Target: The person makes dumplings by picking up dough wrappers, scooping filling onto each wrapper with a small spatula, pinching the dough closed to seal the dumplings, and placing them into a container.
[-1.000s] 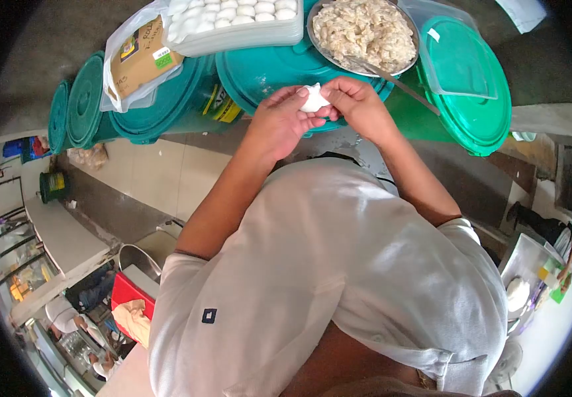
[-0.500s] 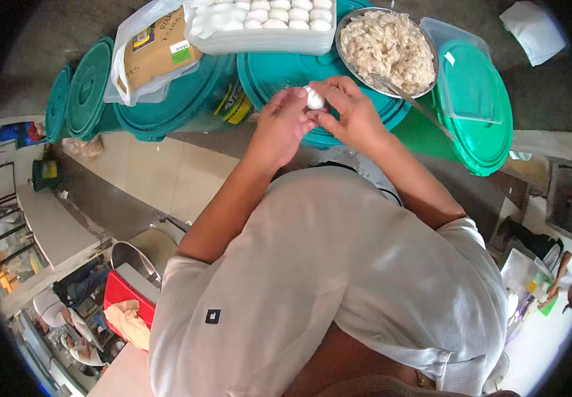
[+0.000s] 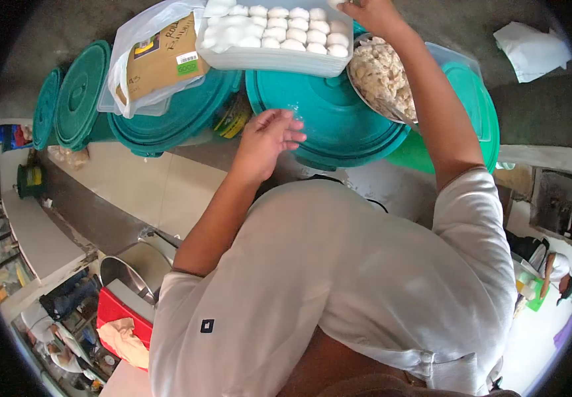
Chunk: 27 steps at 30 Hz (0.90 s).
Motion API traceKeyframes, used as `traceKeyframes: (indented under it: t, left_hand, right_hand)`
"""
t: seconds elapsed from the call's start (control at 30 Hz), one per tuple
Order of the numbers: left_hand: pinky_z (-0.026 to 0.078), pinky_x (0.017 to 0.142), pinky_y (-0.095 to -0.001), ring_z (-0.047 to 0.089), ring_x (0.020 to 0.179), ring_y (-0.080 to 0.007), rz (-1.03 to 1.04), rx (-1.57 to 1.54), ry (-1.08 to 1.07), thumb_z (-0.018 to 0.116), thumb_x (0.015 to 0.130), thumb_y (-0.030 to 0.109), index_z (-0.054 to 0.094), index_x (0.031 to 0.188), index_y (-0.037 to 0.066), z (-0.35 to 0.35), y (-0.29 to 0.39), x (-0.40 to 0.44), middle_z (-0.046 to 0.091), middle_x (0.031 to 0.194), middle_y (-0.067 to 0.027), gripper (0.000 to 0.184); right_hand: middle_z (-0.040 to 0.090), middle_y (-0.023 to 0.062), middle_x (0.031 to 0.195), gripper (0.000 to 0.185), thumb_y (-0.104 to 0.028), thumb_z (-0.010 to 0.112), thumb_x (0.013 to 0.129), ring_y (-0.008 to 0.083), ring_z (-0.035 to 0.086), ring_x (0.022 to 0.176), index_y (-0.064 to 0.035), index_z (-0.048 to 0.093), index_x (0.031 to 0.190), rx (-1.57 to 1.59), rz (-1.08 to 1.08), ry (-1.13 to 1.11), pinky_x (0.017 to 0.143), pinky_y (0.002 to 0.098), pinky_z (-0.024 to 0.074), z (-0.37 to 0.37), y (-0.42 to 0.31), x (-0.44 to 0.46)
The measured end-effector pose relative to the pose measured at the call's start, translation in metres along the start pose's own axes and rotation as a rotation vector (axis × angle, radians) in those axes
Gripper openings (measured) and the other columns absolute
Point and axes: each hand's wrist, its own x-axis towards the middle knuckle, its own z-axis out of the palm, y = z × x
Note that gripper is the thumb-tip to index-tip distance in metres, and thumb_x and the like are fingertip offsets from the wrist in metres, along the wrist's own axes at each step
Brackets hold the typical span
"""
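My left hand (image 3: 269, 139) hangs over the near left part of a teal round lid (image 3: 326, 119), fingers apart and nothing in them. At the top edge of the view, my right hand (image 3: 370, 14) pinches a white dough ball (image 3: 336, 3), only partly in frame, beyond the right end of the clear container. That container (image 3: 276, 61) holds rows of white dough balls (image 3: 275, 33). Partly behind my right forearm stands a metal bowl of pale chunky filling (image 3: 380, 71), with a spoon (image 3: 395, 112) in it.
Left of the container, a cardboard piece (image 3: 163, 59) in plastic lies on another teal lid (image 3: 180, 109). A green lid (image 3: 481, 109) lies right of my forearm. A white packet (image 3: 532, 49) is at top right. Other people are at lower left and far right (image 3: 557, 268).
My hands have separated. The right one has gone up and away with the white ball, past the container. The left one has opened and stays over the teal lid.
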Motion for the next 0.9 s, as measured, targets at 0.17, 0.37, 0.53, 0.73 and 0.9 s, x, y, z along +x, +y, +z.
traceKeyframes:
  t: [0.17,0.37,0.53,0.73,0.9]
  left_hand:
    - [0.052,0.07,-0.0329,0.067,0.081,-0.0228,-0.001,0.009,0.085,0.06,0.094,0.019,0.057,0.109,0.001,-0.021,0.001,0.0,0.067,0.096,-0.0125,0.024]
    - [0.053,0.069,-0.0326,0.067,0.079,-0.0212,-0.015,-0.042,0.092,0.061,0.094,0.022,0.059,0.107,0.002,-0.036,0.001,0.002,0.067,0.094,-0.011,0.024]
    - [0.053,0.069,-0.0318,0.067,0.082,-0.0205,0.069,0.185,0.148,0.061,0.094,0.022,0.058,0.115,0.001,-0.026,0.005,0.006,0.067,0.099,-0.0109,0.029]
    - [0.051,0.085,-0.0397,0.063,0.097,-0.0345,0.774,1.178,0.238,0.062,0.093,0.022,0.047,0.134,-0.004,0.003,0.027,0.042,0.058,0.117,-0.0239,0.051]
    - [0.045,0.097,-0.0433,0.054,0.11,-0.0441,0.925,1.354,0.229,0.063,0.091,0.024,0.04,0.139,-0.009,0.012,0.03,0.075,0.054,0.124,-0.0294,0.062]
  right_hand:
    - [0.066,0.0182,0.116,0.041,-0.023,0.059,0.084,0.036,0.063,0.106,-0.0093,0.064,0.122,-0.33,0.112,-0.28,0.092,0.0419,0.0491,0.011,0.006,0.027]
    - [0.065,0.019,0.119,0.041,-0.028,0.056,0.087,0.0371,0.062,0.108,-0.0089,0.063,0.123,-0.207,0.092,-0.425,0.096,0.0437,0.0471,0.014,0.022,0.036]
    - [0.063,0.0192,0.122,0.045,-0.035,0.048,0.093,0.0386,0.06,0.11,-0.0054,0.062,0.123,-0.345,-0.091,-0.332,0.098,0.0448,0.0451,0.03,0.052,0.042]
    - [0.064,0.0215,0.117,0.04,-0.031,0.046,0.094,0.0403,0.059,0.108,-0.0034,0.064,0.116,-0.404,-0.032,-0.382,0.096,0.0469,0.045,0.027,0.033,0.037]
    - [0.064,0.0219,0.115,0.037,-0.031,0.048,0.093,0.0404,0.06,0.105,-0.0042,0.065,0.112,-0.46,-0.076,-0.293,0.091,0.0481,0.047,0.038,0.042,0.035]
